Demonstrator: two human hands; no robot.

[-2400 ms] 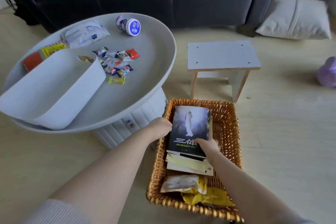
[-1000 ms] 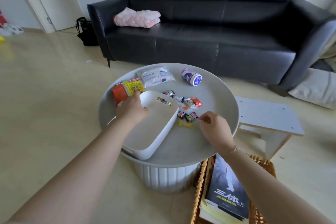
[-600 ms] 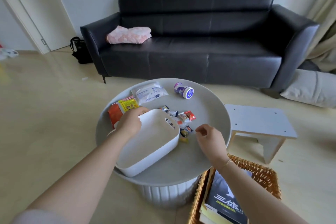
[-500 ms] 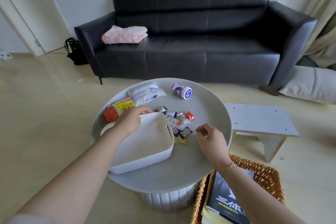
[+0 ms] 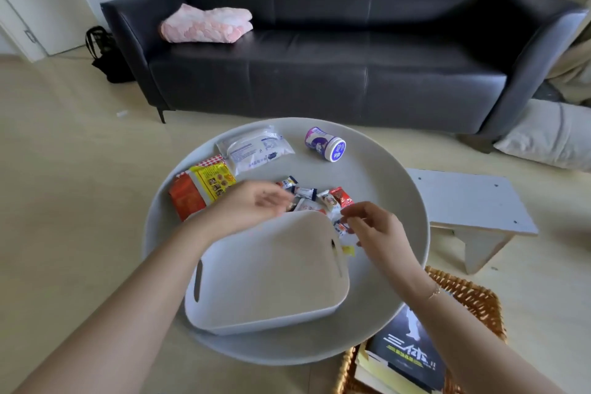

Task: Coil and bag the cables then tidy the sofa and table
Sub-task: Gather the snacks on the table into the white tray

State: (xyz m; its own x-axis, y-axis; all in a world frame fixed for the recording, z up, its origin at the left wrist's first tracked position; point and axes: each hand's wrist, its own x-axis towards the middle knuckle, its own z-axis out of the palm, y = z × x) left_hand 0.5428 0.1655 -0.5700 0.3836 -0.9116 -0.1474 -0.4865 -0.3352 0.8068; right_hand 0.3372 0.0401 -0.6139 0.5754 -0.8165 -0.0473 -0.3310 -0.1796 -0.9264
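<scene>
Round grey table (image 5: 377, 176) in front of dark sofa (image 5: 335, 73). White plastic bin (image 5: 271, 278) on near half of table, upright, handle slots at left and right ends. Cluster of small wrapped candies (image 5: 319, 198) on tabletop just beyond bin's far rim. Left hand (image 5: 249, 206) over far-left rim of bin, fingers reaching toward candies — blurred; cannot tell whether anything held. Right hand (image 5: 374, 227) at far-right corner of bin, thumb and fingertips pinched on 1 small candy wrapper (image 5: 341, 228). Yellow candy (image 5: 348, 249) on table beside bin's right edge, partly hidden by it.

Further back on table: orange and yellow snack packet (image 5: 201, 189) at left, touching clear-white sealed pouch (image 5: 256, 150) behind it; purple and white tub (image 5: 326, 144) on its side, lid facing the camera, well apart from the pouch.

On sofa seat, left end: folded pink blanket (image 5: 204, 24). Black bag (image 5: 107, 56) on floor beside sofa's left arm. Pale cushion (image 5: 547, 134) on floor at sofa's right end. Small white stool (image 5: 470, 198) right of table. Wicker basket (image 5: 470, 301) on floor at near right, partly under table edge and right forearm, holding dark-covered book (image 5: 406, 352) atop other pale books. Thin bracelet (image 5: 433, 293) on right wrist.
</scene>
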